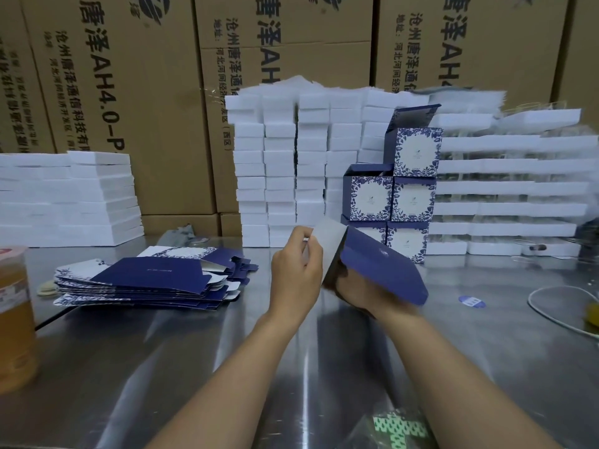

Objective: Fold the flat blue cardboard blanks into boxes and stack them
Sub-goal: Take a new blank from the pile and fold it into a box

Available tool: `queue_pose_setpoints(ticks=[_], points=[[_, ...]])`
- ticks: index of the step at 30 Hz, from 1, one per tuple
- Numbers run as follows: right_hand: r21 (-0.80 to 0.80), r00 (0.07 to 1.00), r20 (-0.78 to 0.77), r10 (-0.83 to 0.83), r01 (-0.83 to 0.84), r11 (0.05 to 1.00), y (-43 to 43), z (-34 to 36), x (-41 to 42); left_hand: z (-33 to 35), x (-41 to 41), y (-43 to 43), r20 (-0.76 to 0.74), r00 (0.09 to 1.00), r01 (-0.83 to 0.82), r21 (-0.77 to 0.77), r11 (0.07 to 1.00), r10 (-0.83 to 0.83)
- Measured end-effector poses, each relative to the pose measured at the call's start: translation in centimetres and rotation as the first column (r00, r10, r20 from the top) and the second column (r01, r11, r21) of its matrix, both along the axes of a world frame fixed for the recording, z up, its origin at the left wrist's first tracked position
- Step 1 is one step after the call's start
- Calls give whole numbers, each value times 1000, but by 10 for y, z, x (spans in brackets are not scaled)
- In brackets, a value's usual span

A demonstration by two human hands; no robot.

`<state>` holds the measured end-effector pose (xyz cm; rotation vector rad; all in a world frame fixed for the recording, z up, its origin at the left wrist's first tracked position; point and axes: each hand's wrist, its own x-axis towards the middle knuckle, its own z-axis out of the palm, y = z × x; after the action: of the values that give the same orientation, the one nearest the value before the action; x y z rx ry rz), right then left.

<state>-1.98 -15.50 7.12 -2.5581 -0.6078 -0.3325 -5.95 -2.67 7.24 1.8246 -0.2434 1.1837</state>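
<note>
The blue blank [382, 270] is being held in the air over the middle of the steel table [227, 367], half opened, its dark panel slanting down toward the right and its grey inner flap [329, 244] standing up toward the left. The right hand [359, 291] is cupping it from beneath, fingers closed round the lower edge, mostly hidden by the card. The left hand [296, 273] is pinching the grey flap between thumb and fingertips, so it looks the nearer hand for the next crease. The stack of folded boxes [395, 202] is standing just beyond, slightly right of the hands; I am counting six boxes, two with lids up. The pile of flat blanks [146, 283] is lying well off to the left, too many layers to count. An amber jar [14, 319] is sitting at the far left edge.
</note>
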Motion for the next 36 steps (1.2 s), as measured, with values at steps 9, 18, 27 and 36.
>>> queue_pose_setpoints(ticks=[9,18,27,36], points=[[674,963,269,27,-208,709,7,35,-26,2,-2,0,-1,999,35,-63,997,-35],[823,989,128,73,-147,548,14,27,-13,-4,11,-1,-184,972,82,-310,947,-144],[690,993,52,103,-111,715,23,18,-13,0,13,15,-275,914,105,-548,830,-298],[446,939,218,266,-338,829,43,10,-39,-5,18,30,-157,951,-17,-887,462,-266]])
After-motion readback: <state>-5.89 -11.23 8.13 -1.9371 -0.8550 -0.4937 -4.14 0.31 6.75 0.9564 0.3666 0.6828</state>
